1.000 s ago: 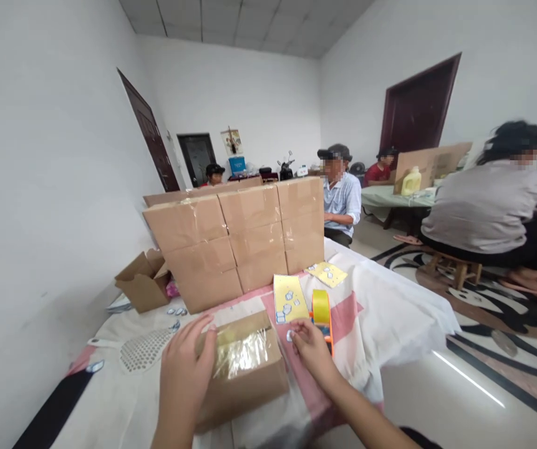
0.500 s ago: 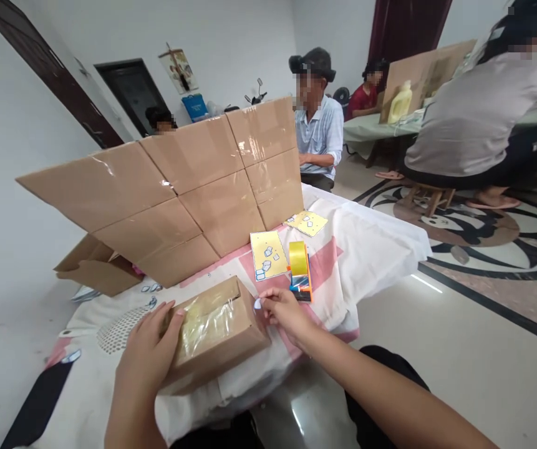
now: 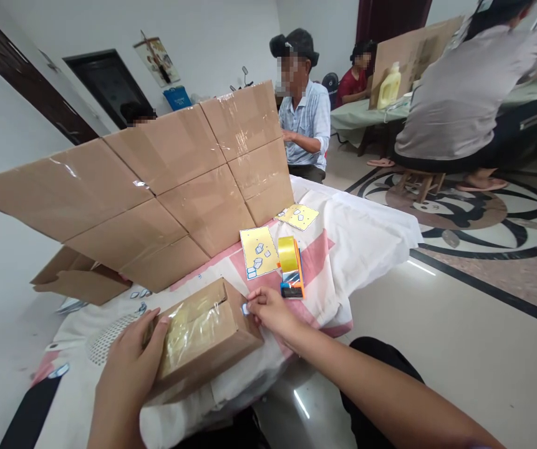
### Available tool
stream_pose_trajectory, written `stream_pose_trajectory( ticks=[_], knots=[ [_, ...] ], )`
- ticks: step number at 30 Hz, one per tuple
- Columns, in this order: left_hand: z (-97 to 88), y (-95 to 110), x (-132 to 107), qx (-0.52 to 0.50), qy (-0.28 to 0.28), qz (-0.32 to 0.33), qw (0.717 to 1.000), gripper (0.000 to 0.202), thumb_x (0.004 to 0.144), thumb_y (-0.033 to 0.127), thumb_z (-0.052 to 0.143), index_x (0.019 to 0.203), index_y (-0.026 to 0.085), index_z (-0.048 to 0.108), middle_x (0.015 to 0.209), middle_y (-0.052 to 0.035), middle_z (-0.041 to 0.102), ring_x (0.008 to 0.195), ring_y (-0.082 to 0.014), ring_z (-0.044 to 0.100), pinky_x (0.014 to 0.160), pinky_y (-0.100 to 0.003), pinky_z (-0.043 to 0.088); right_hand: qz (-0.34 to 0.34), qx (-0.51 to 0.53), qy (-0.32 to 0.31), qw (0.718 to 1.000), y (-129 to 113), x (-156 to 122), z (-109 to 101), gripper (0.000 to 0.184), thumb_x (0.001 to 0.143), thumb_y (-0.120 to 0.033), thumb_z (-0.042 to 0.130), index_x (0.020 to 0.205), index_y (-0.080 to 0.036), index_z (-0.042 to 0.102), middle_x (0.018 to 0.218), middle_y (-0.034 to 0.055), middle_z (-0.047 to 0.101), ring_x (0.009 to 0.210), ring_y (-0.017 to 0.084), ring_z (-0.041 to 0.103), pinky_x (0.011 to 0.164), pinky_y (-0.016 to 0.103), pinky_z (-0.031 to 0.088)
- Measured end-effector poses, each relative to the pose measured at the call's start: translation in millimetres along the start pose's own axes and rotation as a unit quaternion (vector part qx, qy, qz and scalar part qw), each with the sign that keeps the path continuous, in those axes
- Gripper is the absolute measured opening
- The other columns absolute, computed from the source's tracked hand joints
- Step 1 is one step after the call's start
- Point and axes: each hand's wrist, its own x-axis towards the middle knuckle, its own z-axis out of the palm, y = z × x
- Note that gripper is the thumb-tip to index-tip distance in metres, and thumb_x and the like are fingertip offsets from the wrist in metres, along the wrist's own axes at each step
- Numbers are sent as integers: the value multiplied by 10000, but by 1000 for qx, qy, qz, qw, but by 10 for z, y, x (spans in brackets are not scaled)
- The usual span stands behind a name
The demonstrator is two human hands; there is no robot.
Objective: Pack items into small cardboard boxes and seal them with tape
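Note:
A small cardboard box (image 3: 212, 340) taped over its top lies on the cloth-covered table (image 3: 366, 243) in front of me. My left hand (image 3: 130, 368) lies on the box's left end, fingers curled over its top edge. My right hand (image 3: 270, 310) pinches a small white-and-blue sticker (image 3: 245, 308) against the box's right end. Just beyond that hand lie a yellow sticker sheet (image 3: 259, 251) and an orange tape dispenser (image 3: 291, 267) with a yellow roll.
A stack of sealed cardboard boxes (image 3: 165, 181) stands behind the small box. An open box (image 3: 78, 280) sits at the left. A second sticker sheet (image 3: 299, 216) lies further back. Several people sit beyond, one in a blue shirt (image 3: 308, 118), another on a stool (image 3: 464, 100).
My head has tilted down and the view has dropped. My right hand moved from the sticker sheet to the box's right end with a sticker. My left hand stays on the box.

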Motion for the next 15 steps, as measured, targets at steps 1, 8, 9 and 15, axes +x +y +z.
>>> stream_pose_trajectory(
  ticks=[1,8,9,15],
  knots=[
    [0,-2,3,3,0,1,1000,666,891,650,345,1231,160,641,1348,-135,625,1309,-324,518,1164,-504,359,4,0,0,1000,16,16,13,229,654,-248,748,800,-183,584,569,-65,579,439,80,475,439,197,348],
    [-9,-12,5,23,-4,8,1000,670,901,636,317,1244,154,632,1347,-134,625,1302,-323,523,1160,-499,362,-65,-52,46,995,84,75,49,223,608,-141,723,769,-198,581,687,-44,595,649,130,551,582,227,421],
    [-9,-11,4,24,-5,8,1000,670,901,636,315,1244,153,631,1347,-135,625,1300,-323,523,1159,-500,362,-90,-77,54,992,82,66,43,192,611,-134,717,741,-197,589,703,-38,598,670,133,548,607,233,422],
    [14,-60,18,23,-7,12,1000,672,879,632,319,1221,149,638,1344,-137,630,1302,-320,527,1168,-500,348,-108,-141,22,984,79,-82,9,117,733,-140,652,689,-198,743,684,12,669,681,169,594,675,289,442]
  ],
)
